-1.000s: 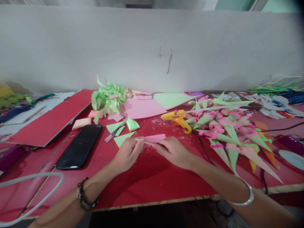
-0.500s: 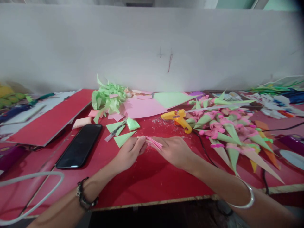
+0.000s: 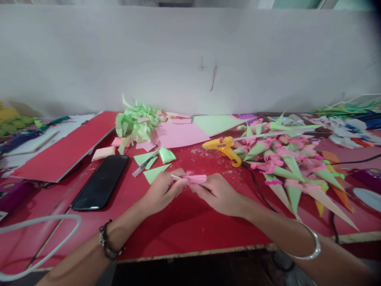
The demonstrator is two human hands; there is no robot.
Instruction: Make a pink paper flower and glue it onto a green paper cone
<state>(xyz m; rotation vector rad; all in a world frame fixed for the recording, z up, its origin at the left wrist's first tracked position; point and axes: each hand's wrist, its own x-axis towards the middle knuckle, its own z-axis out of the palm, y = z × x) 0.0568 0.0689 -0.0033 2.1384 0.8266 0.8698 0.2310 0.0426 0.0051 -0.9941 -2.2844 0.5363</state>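
Over the middle of the red table, a pink fringed paper piece (image 3: 197, 178) is held between both hands. My left hand (image 3: 163, 188) pinches its left end, where a thin pale stick points left past the fingers. My right hand (image 3: 218, 194) has its thumb and fingers closed round the paper's right part, and the fringe ends show above the thumb. Just beyond lie green paper triangles (image 3: 156, 173), a small cutter (image 3: 145, 163) and a light green packet (image 3: 167, 155). The yellow glue gun (image 3: 224, 149) rests behind my right hand.
A black phone (image 3: 101, 182) lies left, near a red board (image 3: 68, 147). Crumpled green paper (image 3: 138, 119) and pink sheets (image 3: 178, 134) are at the back. Green and pink paper cones (image 3: 288, 159) are heaped right, with the glue gun's cable beside them. A white tube (image 3: 44, 218) curves at lower left.
The pink fringed piece has turned to lie more level, and its pale stick now shows at the left. My right hand's thumb has come into view beneath the fringe.
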